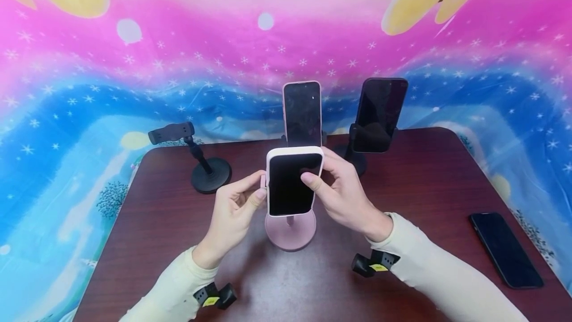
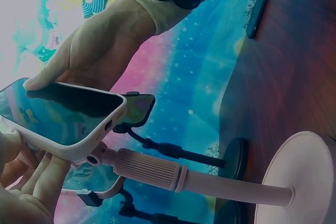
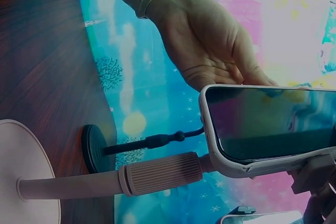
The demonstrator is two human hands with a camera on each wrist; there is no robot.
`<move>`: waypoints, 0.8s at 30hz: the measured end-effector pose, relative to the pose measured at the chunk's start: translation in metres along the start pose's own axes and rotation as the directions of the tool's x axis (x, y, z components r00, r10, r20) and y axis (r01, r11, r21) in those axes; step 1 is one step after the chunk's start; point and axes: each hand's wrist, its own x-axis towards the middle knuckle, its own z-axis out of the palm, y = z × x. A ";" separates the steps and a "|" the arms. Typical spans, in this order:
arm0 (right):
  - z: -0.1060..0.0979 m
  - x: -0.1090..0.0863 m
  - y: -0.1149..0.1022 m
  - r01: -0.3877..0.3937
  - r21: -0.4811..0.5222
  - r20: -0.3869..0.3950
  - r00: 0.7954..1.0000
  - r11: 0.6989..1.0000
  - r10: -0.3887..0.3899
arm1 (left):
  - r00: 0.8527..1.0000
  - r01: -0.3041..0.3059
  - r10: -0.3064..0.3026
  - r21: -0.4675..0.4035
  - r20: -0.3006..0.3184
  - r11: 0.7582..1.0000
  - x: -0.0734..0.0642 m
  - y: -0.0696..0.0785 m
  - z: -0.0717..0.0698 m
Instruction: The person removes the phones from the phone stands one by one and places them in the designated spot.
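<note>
A smartphone in a white case point(image 1: 291, 182) stands upright at the head of a pink phone stand point(image 1: 290, 232), its dark screen facing me. My right hand point(image 1: 346, 195) grips the phone's right edge, thumb on the screen and fingers behind. At the left edge, my left hand point(image 1: 237, 212) pinches a small pink clamp piece point(image 1: 262, 181) between thumb and forefinger. Another clamp end point(image 3: 314, 174) shows at the phone's other side in the right wrist view. The stand's ribbed neck point(image 2: 147, 169) is plain in the left wrist view. What lies behind the phone is partly hidden.
Behind stand a phone in a pink case point(image 1: 303, 113) and a black phone point(image 1: 381, 113) on a black stand. A black phone stand point(image 1: 210, 173) without a phone is at the back left. Another phone point(image 1: 506, 250) lies on the table point(image 1: 156, 242) at the right.
</note>
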 end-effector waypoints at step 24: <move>-0.009 0.006 -0.007 0.099 0.112 -0.108 0.990 0.989 -0.087 | 0.998 0.060 -0.060 -0.010 -0.003 0.998 -0.001 0.001 -0.003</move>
